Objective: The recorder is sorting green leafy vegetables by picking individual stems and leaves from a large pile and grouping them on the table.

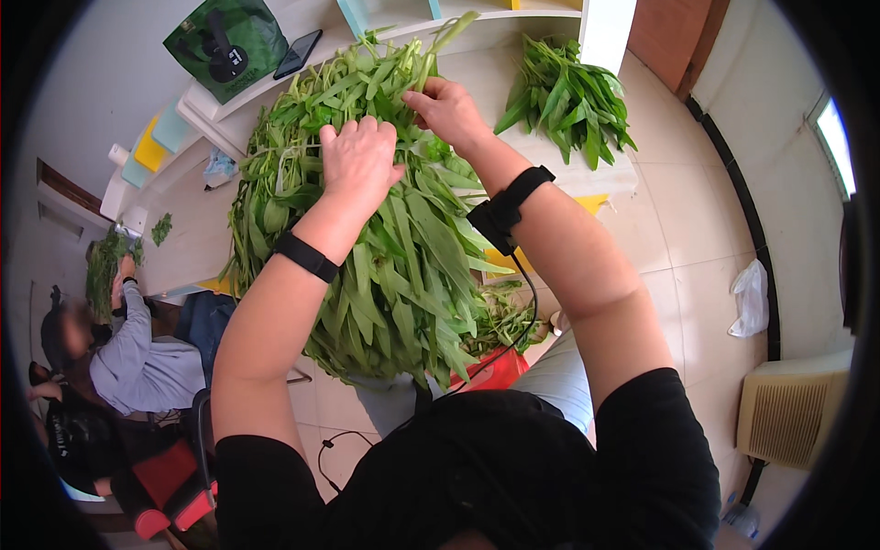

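A big heap of water spinach (394, 266), with long leaves and pale green stems, spills over the near edge of the table. My left hand (356, 158) lies on top of it, fingers bent down into the stems and leaves; the fingertips are hidden. To the right and slightly farther off, my right hand (449, 112) pinches a stalk of the water spinach between thumb and fingers near the heap's top right. Set apart on the table's right end is a smaller bunch of water spinach (568, 101).
On the shelf at the back are a green bag (226, 50) and a phone (299, 53). Beneath the table's edge, loose greens (504, 323) lie over a red bag (495, 368). A black cable (530, 302) hangs from my right wrist. Other people (137, 357) sit at left, one handling greens.
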A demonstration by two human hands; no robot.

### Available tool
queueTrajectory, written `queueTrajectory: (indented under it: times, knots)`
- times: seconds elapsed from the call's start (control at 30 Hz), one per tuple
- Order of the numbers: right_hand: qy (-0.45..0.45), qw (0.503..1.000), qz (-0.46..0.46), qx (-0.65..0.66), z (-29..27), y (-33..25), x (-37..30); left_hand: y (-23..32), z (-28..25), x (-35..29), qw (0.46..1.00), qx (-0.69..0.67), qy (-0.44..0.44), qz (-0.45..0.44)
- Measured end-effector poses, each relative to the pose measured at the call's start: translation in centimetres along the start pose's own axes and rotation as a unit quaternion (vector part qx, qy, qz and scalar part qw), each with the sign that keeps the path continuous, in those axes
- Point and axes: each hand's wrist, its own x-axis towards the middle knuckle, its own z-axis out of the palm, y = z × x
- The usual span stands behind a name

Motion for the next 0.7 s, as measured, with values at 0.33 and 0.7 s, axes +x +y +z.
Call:
queueTrajectory:
  times: [0.33,0.7]
  knots:
    - [-0.012,1.0,-0.009,0.0,0.7,-3.8,-0.3,-1.2,-0.8,-1.8,0.995,-0.017,0.036,0.091]
    - [-0.034,0.999,0.028,-0.014,1.3,-5.1,0.9,0.5,-1.6,-2.8,0.999,-0.031,-0.001,0.012]
